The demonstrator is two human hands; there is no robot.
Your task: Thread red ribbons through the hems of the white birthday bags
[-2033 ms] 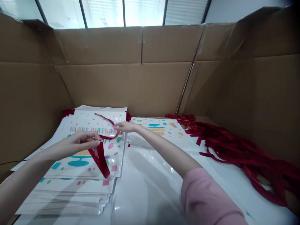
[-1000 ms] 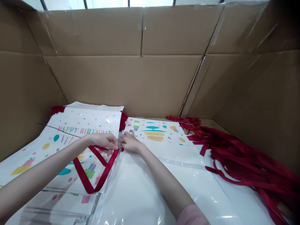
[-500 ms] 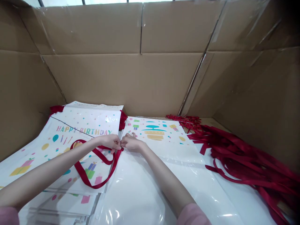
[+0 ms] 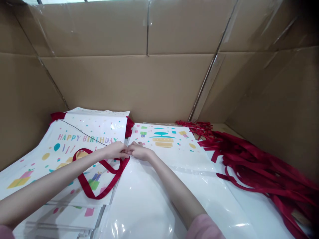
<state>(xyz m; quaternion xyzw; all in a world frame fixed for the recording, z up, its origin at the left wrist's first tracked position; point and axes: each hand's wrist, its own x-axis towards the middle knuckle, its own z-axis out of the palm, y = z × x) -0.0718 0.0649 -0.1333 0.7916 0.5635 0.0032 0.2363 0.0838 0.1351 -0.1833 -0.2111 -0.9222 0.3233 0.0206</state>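
Observation:
A red ribbon [image 4: 86, 184] lies in a loop over the printed birthday sheets [image 4: 87, 127] on the left, its upper end running up to my fingertips. My left hand [image 4: 116, 150] is pinched at that end. Touching it from the right, my right hand [image 4: 138, 151] has its fingers closed at the same spot, on the left edge of a glossy white sheet [image 4: 174, 162] with a cake print at its top. The hands hide the ribbon's tip and what exactly the right fingers hold. A thin dark cord [image 4: 82, 132] runs from the left sheets toward my left hand.
A tall cardboard wall [image 4: 129, 86] stands behind and at both sides. Many red ribbons [image 4: 251, 162] are heaped on the right, with a bundle of thinner red strands [image 4: 196, 127] behind them. Stacked sheets [image 4: 59, 215] lie at the lower left.
Both hands stay together at the ribbon's end, with the fingers slightly shifted. The ribbon near them now lies broader and flatter, and the dark cord has moved slightly. The view has shifted a little.

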